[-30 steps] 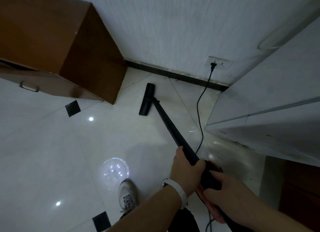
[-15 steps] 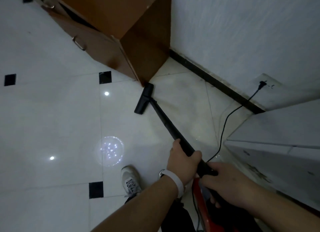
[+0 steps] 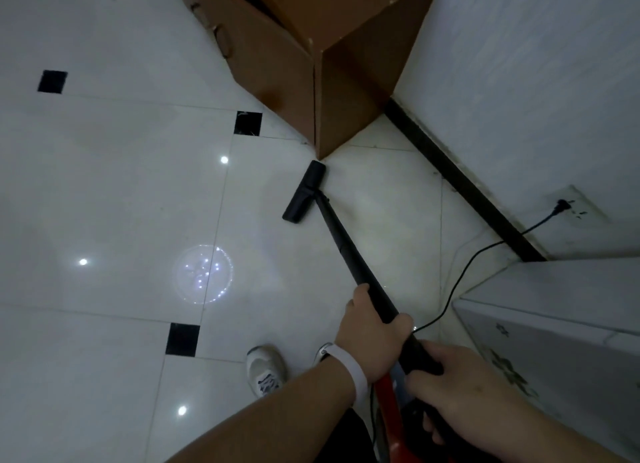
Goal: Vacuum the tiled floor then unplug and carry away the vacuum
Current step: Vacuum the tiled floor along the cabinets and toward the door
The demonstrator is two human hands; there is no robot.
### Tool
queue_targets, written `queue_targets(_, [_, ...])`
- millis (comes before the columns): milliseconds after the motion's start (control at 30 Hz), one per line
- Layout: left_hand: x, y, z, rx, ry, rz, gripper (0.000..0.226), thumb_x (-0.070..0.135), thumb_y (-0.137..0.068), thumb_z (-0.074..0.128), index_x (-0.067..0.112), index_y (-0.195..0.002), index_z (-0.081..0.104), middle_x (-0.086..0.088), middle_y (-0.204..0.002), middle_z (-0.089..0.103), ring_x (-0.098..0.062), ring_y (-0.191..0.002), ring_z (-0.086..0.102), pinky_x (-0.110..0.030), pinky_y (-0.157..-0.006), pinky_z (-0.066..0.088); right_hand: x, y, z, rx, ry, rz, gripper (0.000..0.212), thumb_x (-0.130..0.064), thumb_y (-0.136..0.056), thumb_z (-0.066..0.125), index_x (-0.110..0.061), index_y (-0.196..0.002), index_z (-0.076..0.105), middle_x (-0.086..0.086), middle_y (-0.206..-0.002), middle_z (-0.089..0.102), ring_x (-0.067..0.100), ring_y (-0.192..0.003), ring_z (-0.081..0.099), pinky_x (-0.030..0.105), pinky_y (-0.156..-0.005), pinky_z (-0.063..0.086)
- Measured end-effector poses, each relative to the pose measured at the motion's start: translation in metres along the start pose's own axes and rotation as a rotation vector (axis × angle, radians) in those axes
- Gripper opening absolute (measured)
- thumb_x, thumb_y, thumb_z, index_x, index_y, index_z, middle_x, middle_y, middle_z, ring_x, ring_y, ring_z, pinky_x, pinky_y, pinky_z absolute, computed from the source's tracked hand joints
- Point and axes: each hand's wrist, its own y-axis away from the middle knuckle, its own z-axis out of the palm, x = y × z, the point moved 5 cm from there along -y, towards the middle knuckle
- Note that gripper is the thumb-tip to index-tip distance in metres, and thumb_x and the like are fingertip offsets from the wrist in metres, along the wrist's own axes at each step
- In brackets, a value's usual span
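A black vacuum wand [image 3: 341,235] slants across the white tiled floor [image 3: 114,199]. Its flat floor head [image 3: 304,192] lies on the tile just in front of the brown cabinet's corner. My left hand [image 3: 372,334] grips the wand lower down, a white band on its wrist. My right hand [image 3: 457,386] grips the black handle behind it, above the red vacuum body [image 3: 389,403]. The black cord [image 3: 460,275] runs over the floor to a plug [image 3: 561,205] seated in a wall socket [image 3: 576,208].
A brown wooden cabinet [image 3: 294,54] with handled drawers stands at the top against the white wall [image 3: 536,64]. A white unit [image 3: 561,324] fills the right side. My white shoe [image 3: 265,369] stands beside the wand. Small black inset tiles dot the floor.
The view has swung left and the cabinet corner now sits near the top centre. The floor head has slid left from the wall gap to the cabinet's corner. Both hands keep their grip.
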Motion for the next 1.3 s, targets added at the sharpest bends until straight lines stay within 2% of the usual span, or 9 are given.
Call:
queue_targets(167, [-0.021,0.006,-0.025,0.045,0.052,-0.016,0.088,0.046,-0.075,0.061,0.022,-0.149,0.02,-0.005,-0.126,0.051,-0.018,-0.101,0.06,-0.027,-0.079,0.054,-0.017,0.003,0.021,-0.079,0.057,-0.001,0.024,-0.018,-0.082,0.061,-0.01,-0.102,0.07,0.003,-0.057,0.063,0.017,-0.053,0.061,0.03,-0.056,0.046])
queue_targets(267, [-0.035,0.007,-0.042,0.065,0.104,-0.027,0.076,0.033,-0.086,0.063,0.019,-0.147,0.021,-0.002,-0.119,0.055,-0.012,-0.093,0.06,-0.013,-0.062,0.045,-0.027,0.002,0.037,-0.101,0.024,0.025,0.018,-0.019,-0.089,0.06,-0.028,-0.102,0.067,0.012,-0.069,0.068,0.025,-0.06,0.065,0.033,-0.058,0.053])
queue_targets(367, [-0.043,0.013,-0.06,0.089,0.131,-0.018,0.074,0.032,-0.087,0.063,0.019,-0.147,0.021,-0.002,-0.118,0.055,-0.011,-0.09,0.059,-0.013,-0.058,0.043,-0.039,0.006,0.056,-0.191,-0.006,0.098,0.02,-0.025,-0.097,0.057,-0.045,-0.101,0.055,0.007,-0.079,0.066,0.02,-0.06,0.062,0.03,-0.059,0.053])
queue_targets(467, [-0.05,0.021,-0.07,0.077,0.192,-0.029,0.076,0.034,-0.088,0.062,0.02,-0.149,0.019,0.0,-0.12,0.052,-0.01,-0.094,0.057,-0.011,-0.062,0.041,-0.044,0.005,0.072,-0.096,0.284,0.038,0.021,-0.035,-0.1,0.05,-0.026,-0.118,0.051,-0.001,-0.083,0.06,0.01,-0.06,0.054,0.019,-0.05,0.043])
queue_targets(600, [-0.043,0.029,-0.091,0.089,0.227,-0.013,0.069,0.038,-0.089,0.061,0.024,-0.147,0.027,0.0,-0.122,0.049,-0.011,-0.097,0.054,-0.009,-0.064,0.039,-0.061,0.007,0.081,0.04,0.607,-0.088,0.025,-0.042,-0.094,0.058,-0.02,-0.096,0.047,-0.003,-0.082,0.056,0.006,-0.058,0.049,0.017,-0.045,0.037])
queue_targets(733, [-0.041,0.041,-0.119,0.078,0.057,0.098,0.055,0.047,-0.091,0.057,0.025,-0.139,0.042,0.002,-0.124,0.038,-0.009,-0.097,0.049,-0.018,-0.083,0.039,-0.09,0.007,0.072,-0.009,0.719,-0.081,0.025,-0.031,-0.09,0.065,-0.012,-0.09,0.05,-0.002,-0.075,0.053,0.004,-0.051,0.047,0.014,-0.042,0.038])
queue_targets(867, [-0.055,0.049,-0.15,0.073,-0.168,0.295,0.054,0.047,-0.091,0.058,0.026,-0.14,0.045,0.001,-0.135,0.037,-0.015,-0.122,0.042,-0.025,-0.103,0.037,-0.122,0.005,0.072,-0.081,0.936,-0.079,0.019,-0.029,-0.091,0.065,-0.013,-0.094,0.056,-0.005,-0.079,0.056,0.001,-0.058,0.054,0.011,-0.045,0.041])
queue_targets(1067, [-0.074,0.05,-0.184,0.212,-0.395,0.439,0.053,0.045,-0.087,0.06,0.023,-0.134,0.05,0.001,-0.128,0.048,-0.021,-0.114,0.041,-0.035,-0.099,0.04,-0.175,0.001,0.104,-0.225,1.165,-0.07,0.026,-0.025,-0.094,0.063,-0.005,-0.111,0.061,-0.005,-0.077,0.053,-0.015,-0.037,0.048,0.009,-0.038,0.038])
queue_targets(1300, [-0.1,0.046,-0.209,0.45,-0.422,0.446,0.043,0.045,-0.08,0.065,0.019,-0.114,0.064,-0.001,-0.106,0.064,-0.026,-0.099,0.056,-0.039,-0.083,0.052,-0.209,-0.031,0.152,-0.307,1.419,-0.176,0.012,-0.029,-0.09,0.063,-0.019,-0.094,0.058,-0.006,-0.076,0.055,0.002,-0.053,0.051,0.012,-0.041,0.04])
